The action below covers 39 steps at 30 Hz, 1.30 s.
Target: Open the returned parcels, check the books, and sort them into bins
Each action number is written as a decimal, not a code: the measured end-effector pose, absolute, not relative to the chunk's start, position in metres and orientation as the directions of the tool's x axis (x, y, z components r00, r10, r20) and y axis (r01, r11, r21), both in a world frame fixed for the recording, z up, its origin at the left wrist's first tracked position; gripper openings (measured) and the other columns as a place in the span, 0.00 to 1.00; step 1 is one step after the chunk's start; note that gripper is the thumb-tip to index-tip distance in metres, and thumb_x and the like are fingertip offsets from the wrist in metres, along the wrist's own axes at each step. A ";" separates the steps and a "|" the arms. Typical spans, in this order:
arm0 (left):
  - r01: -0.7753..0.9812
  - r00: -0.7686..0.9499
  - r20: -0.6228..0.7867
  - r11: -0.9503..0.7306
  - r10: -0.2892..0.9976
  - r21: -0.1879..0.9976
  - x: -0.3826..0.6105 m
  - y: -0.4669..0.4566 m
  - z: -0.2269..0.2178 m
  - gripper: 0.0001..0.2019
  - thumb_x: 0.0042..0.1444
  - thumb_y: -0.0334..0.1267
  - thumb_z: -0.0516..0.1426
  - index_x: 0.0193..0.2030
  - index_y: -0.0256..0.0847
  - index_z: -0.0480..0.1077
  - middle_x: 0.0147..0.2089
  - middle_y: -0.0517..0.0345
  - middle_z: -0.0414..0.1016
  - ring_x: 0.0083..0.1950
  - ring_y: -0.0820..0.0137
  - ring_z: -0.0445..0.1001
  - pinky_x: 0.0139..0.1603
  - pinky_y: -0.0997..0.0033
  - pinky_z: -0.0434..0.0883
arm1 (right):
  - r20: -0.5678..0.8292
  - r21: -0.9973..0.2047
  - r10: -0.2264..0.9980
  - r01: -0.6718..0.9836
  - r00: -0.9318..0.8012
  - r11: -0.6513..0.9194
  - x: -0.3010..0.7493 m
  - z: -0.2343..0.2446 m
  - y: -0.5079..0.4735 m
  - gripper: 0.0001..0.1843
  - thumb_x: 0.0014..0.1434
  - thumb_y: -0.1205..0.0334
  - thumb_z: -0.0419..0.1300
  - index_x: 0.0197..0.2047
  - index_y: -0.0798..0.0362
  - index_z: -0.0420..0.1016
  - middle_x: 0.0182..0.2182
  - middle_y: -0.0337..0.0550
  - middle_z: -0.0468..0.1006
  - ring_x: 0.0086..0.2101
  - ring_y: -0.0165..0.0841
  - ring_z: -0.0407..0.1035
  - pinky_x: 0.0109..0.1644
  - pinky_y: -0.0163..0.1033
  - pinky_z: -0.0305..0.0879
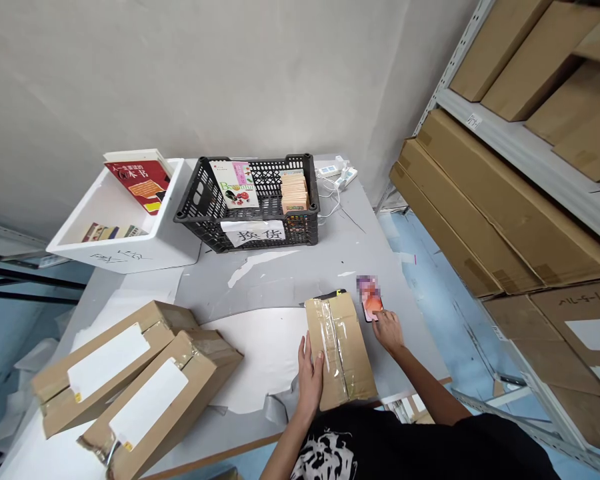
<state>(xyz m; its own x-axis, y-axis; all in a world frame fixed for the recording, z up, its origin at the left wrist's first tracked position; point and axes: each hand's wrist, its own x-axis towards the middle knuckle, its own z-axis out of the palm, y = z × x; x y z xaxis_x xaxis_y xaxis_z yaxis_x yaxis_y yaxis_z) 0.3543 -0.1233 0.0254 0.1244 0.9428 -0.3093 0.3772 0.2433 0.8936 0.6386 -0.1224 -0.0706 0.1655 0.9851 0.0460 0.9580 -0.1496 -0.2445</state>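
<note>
A taped cardboard box (347, 353) stands at the table's front edge, close to my body. My left hand (310, 377) grips its left side, with the thumb on the taped face and the fingers along the edge. To the right of the box, a smartphone (373, 307) lies on the table with its screen lit and partly pixelated. My right hand (389, 331) is at the phone's lower end, a fingertip on the screen and the hand holding nothing. Behind the box a black and yellow object (339, 293) peeks out, mostly hidden.
Two labelled cardboard boxes (145, 400) lie at the left on the table (275, 280). At the back stand a white foam bin (123, 257) and a black crate (250, 233), both with books. Power strips (337, 170) lie beside the crate. Shelves (510, 137) with cartons rise at the right.
</note>
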 end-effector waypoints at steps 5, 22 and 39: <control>0.383 0.127 -0.303 0.235 0.944 0.893 0.354 -0.122 0.028 0.29 0.63 0.51 0.44 0.68 0.43 0.48 0.72 0.51 0.45 0.72 0.65 0.41 0.71 0.58 0.45 | 0.118 -0.215 0.972 0.961 0.204 -0.176 0.648 -0.065 -0.103 0.21 0.61 0.64 0.46 0.54 0.59 0.68 0.47 0.55 0.76 0.55 0.44 0.60 0.58 0.50 0.49; 0.252 0.175 -0.378 0.330 0.909 0.910 0.360 -0.123 0.035 0.32 0.62 0.53 0.47 0.69 0.44 0.47 0.70 0.52 0.52 0.70 0.63 0.51 0.70 0.58 0.48 | -0.397 -0.916 0.843 -0.098 0.364 -0.389 0.565 0.007 -0.147 0.26 0.61 0.41 0.49 0.53 0.49 0.70 0.54 0.46 0.73 0.53 0.40 0.67 0.58 0.49 0.59; 0.318 0.170 -0.281 0.218 0.945 0.923 0.365 -0.121 0.057 0.35 0.62 0.50 0.46 0.71 0.37 0.40 0.72 0.45 0.45 0.71 0.62 0.49 0.69 0.58 0.51 | 0.014 -0.788 0.848 0.528 0.530 -0.317 0.584 0.060 -0.149 0.39 0.56 0.35 0.47 0.58 0.58 0.66 0.60 0.58 0.63 0.62 0.51 0.51 0.65 0.61 0.41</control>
